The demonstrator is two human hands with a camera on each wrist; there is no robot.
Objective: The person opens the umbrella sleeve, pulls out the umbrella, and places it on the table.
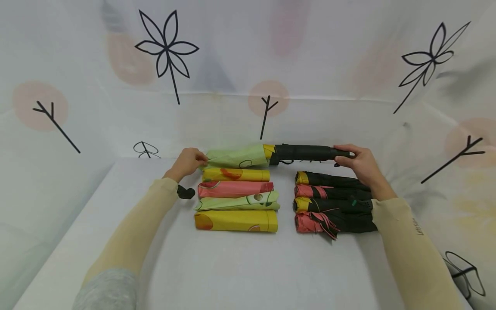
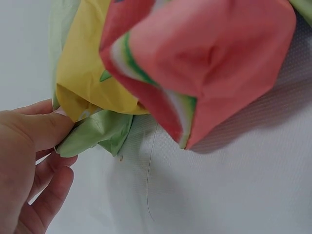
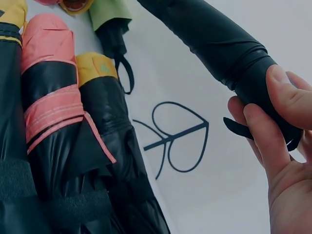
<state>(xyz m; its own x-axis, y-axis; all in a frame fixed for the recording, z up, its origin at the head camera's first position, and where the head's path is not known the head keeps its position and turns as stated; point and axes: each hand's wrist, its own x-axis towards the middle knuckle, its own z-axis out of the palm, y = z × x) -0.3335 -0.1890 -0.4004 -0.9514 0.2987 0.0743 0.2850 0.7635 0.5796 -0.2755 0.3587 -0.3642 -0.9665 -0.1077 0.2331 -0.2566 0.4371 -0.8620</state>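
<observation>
My left hand [image 1: 188, 161] pinches the left end of a light green fruit-print umbrella cover [image 1: 228, 157] at the back; in the left wrist view its thumb and finger hold the green cloth [image 2: 100, 129]. A black handle with a strap loop [image 3: 126, 73] sticks out of the green cover's right end. My right hand [image 1: 360, 165] grips the handle end of a folded black umbrella [image 1: 302, 152]. That umbrella lies level, its yellow end [image 1: 268, 150] against the green cover. In the right wrist view my thumb and fingers curl round the handle [image 3: 263, 92], a short strap beside them.
Below the left hand lie a yellow cover [image 1: 252, 175], a pink watermelon cover [image 1: 236, 189], another green cover [image 1: 232, 203] and a yellow orange-print cover [image 1: 236, 221]. Several folded black umbrellas [image 1: 345, 193] with yellow or pink ends lie under my right forearm. A patterned cloth [image 1: 232, 120] hangs behind the white table [image 1: 248, 267].
</observation>
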